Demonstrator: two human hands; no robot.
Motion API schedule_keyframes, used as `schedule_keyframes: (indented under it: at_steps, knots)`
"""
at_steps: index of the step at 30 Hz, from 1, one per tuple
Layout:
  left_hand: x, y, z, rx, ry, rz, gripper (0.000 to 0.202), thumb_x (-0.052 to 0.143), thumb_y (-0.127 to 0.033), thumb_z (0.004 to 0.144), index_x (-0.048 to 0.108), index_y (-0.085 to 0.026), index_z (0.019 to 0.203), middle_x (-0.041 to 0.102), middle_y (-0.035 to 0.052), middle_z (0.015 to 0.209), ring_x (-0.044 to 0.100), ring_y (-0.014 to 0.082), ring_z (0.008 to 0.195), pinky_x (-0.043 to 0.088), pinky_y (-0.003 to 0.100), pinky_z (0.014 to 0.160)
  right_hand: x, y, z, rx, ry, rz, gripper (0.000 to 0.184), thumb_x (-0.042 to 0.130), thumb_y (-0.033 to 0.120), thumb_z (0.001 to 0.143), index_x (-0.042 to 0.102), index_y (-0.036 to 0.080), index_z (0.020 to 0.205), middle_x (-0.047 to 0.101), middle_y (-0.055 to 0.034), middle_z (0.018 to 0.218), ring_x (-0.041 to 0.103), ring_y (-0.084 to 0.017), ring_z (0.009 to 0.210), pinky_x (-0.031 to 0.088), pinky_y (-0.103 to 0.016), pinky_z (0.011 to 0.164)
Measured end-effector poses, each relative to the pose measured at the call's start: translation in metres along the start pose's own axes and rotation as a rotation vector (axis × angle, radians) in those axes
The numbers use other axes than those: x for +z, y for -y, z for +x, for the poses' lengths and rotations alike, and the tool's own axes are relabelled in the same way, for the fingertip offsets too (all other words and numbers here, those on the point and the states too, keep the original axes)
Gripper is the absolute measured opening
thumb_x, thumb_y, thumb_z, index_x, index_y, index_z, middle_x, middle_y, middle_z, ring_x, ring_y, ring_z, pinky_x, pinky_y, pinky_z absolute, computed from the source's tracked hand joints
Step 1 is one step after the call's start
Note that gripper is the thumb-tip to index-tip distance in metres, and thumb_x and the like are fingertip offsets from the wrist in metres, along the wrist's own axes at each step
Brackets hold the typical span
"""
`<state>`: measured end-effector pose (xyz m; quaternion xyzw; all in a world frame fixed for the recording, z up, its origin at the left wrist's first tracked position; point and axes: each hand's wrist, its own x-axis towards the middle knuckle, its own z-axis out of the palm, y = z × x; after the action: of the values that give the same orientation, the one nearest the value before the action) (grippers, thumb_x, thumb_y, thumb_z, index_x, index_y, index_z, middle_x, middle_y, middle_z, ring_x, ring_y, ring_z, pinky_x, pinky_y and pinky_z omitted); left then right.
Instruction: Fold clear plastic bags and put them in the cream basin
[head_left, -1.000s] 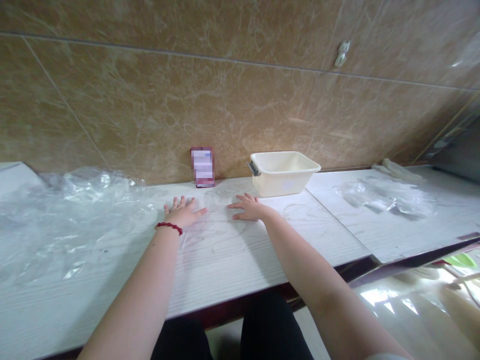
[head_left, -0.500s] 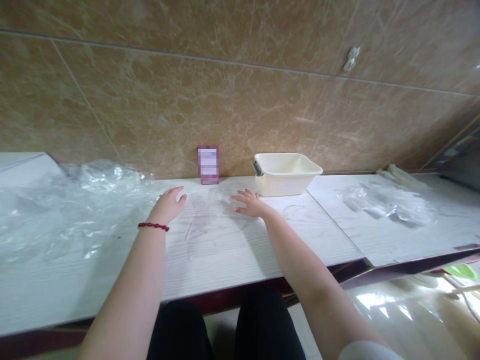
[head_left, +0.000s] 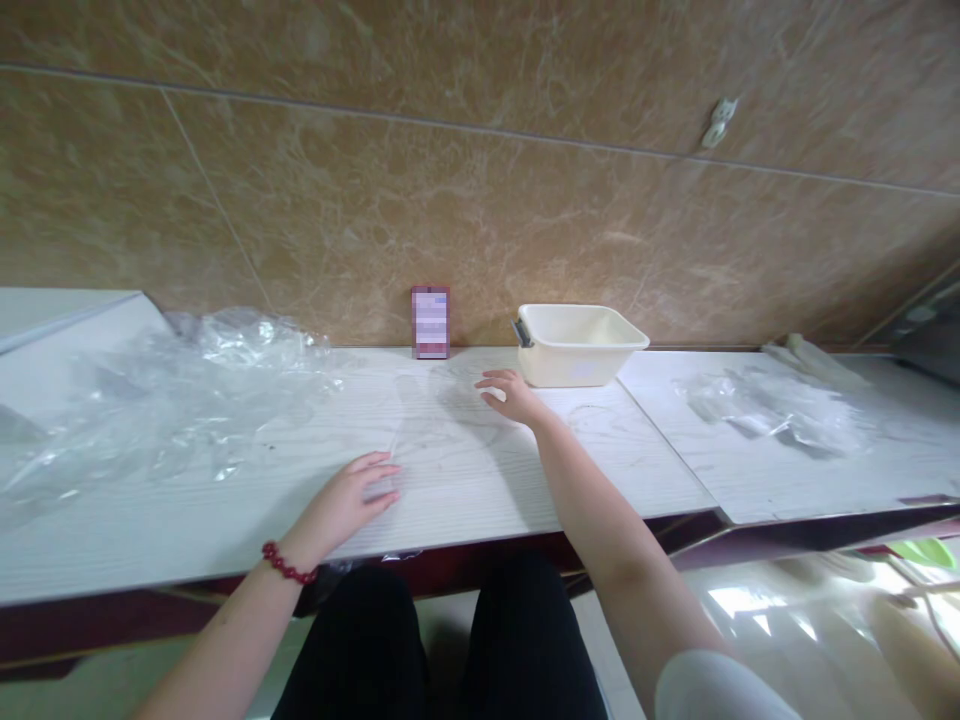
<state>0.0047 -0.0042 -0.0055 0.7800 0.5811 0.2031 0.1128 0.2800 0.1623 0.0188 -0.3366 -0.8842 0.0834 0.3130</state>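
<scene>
Our left hand (head_left: 351, 500) and right hand (head_left: 511, 393) lie open and flat on the clear plastic sheet (head_left: 439, 435), gripping nothing, on the table (head_left: 637, 465) near the tub (head_left: 581, 345).

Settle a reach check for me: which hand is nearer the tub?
Right. The right hand lies flat on the table just left of the tub, close to its near corner; the left hand rests by the table's front edge, much farther off.

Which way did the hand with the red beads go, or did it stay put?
Yes, it moved. The left hand slid back from the small card by the wall, toward the near edge of the table.
</scene>
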Motion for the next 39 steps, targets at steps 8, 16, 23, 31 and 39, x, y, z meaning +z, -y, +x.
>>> schedule_keyframes:
  at_steps: [8, 16, 23, 31, 39]
  knots:
    - [0.007, -0.016, 0.009, -0.032, -0.14, 0.051, 0.026, 0.042, -0.034, 0.077, 0.062, -0.018, 0.076, 0.055, 0.0095, 0.103, 0.05, 0.0217, 0.097, 0.037, 0.037, 0.089, -0.058, 0.055, -0.032, 0.027, 0.041, 0.174, 0.027, 0.043, 0.033, 0.08, 0.056, 0.02, 0.1, 0.058, -0.0039, 0.099, 0.052, -0.013, 0.096, 0.038, -0.029, 0.086]
    - [-0.016, -0.029, -0.003, 0.045, -0.023, -0.215, 0.025, 0.031, -0.036, 0.082, 0.047, -0.019, 0.089, 0.052, 0.0094, 0.113, 0.047, 0.0182, 0.105, 0.035, 0.032, 0.09, -0.034, 0.067, -0.078, -0.088, 0.416, 0.102, 0.081, 0.062, 0.047, 0.06, 0.027, 0.024, 0.129, 0.027, -0.0069, 0.134, 0.015, -0.023, 0.125, 0.02, -0.04, 0.1]
    - [-0.036, -0.036, -0.023, 0.003, 0.085, -0.381, 0.022, 0.028, -0.037, 0.084, 0.043, -0.022, 0.09, 0.052, 0.0064, 0.114, 0.047, 0.0165, 0.105, 0.033, 0.031, 0.091, -0.014, 0.07, -0.07, -0.219, 0.43, 0.15, 0.062, 0.053, 0.033, 0.073, 0.029, 0.02, 0.129, 0.032, -0.0062, 0.132, 0.02, -0.017, 0.124, 0.018, -0.034, 0.102]
    - [-0.03, -0.024, -0.039, 0.067, 0.1, -0.372, 0.052, 0.057, -0.042, 0.067, 0.04, -0.022, 0.112, 0.048, 0.0088, 0.118, 0.043, 0.0223, 0.109, 0.033, 0.038, 0.092, -0.012, 0.089, -0.08, -0.172, 0.466, 0.278, 0.038, 0.036, 0.016, 0.081, 0.046, 0.021, 0.117, 0.05, -0.0008, 0.118, 0.044, -0.011, 0.11, 0.033, -0.025, 0.094]
    - [-0.025, -0.033, -0.01, -0.071, 0.045, -0.417, 0.027, 0.044, -0.041, 0.074, 0.058, -0.019, 0.083, 0.062, 0.004, 0.091, 0.055, 0.0181, 0.086, 0.041, 0.029, 0.079, -0.007, 0.102, -0.081, 0.115, 0.263, 0.309, 0.028, 0.038, 0.021, 0.08, 0.06, 0.02, 0.096, 0.06, -0.0025, 0.102, 0.051, -0.014, 0.102, 0.038, -0.027, 0.087]
